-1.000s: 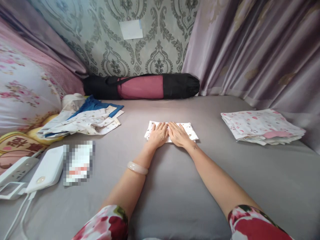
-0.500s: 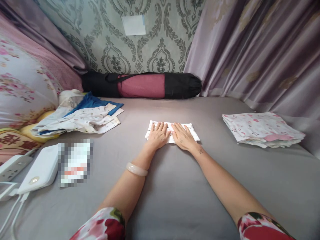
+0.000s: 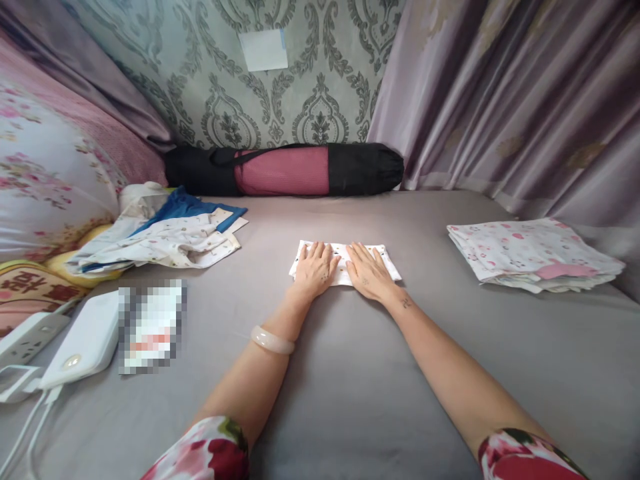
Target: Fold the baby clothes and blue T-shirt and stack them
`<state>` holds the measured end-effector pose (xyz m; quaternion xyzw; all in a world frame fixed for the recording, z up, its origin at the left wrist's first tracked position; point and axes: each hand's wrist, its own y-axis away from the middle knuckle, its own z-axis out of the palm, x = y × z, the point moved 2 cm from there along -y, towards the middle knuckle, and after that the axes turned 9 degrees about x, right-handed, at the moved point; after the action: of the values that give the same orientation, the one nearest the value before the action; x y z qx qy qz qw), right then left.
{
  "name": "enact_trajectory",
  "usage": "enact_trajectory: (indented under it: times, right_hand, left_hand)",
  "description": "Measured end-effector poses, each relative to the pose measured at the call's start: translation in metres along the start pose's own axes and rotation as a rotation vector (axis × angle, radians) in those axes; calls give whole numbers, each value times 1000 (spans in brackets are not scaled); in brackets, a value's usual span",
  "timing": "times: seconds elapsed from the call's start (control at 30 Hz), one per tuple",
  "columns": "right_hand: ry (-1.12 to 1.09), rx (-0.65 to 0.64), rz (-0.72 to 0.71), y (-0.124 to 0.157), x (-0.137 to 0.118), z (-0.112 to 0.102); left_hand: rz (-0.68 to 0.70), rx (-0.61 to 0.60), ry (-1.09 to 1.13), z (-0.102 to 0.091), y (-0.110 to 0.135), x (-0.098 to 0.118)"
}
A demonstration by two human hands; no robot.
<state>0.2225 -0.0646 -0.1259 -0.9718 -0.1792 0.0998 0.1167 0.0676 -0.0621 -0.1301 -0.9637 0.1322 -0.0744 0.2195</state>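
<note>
A small white folded cloth (image 3: 342,275) with a dark speckled print lies flat on the grey bed sheet (image 3: 350,387). My left hand (image 3: 315,270) rests palm down on its left half, fingers stretched out. On the right half lies my right hand (image 3: 369,272), also flat with its fingers extended. Between the two hands a strip of the cloth shows; much of the rest is hidden under them. A pale bangle (image 3: 273,340) circles my left wrist.
To the right sits a folded stack of printed cloths (image 3: 525,250). Crumpled white and blue clothes (image 3: 175,233) lie at left. Nearer are a white power bank (image 3: 85,340) with cables, a power strip (image 3: 30,337) and a blurred packet (image 3: 153,327). A rolled mat bag (image 3: 283,170) lies along the wall.
My right hand has slid slightly to the right, so the gap between the hands is a little wider. The folded cloth stays in place.
</note>
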Motion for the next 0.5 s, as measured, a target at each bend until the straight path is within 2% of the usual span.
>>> enact_trajectory:
  times: [0.13,0.3,0.5]
  right_hand:
    - [52,64,43,3,1,-4]
    - [38,20,86,4,5,1]
    - [17,-1,97,4,6,2]
  left_hand:
    - [-72,58,-38,-5,0,-4]
    - [-103,-93,-53,-1,4,-8]
    - [-111,-138,-56,3,3,-9]
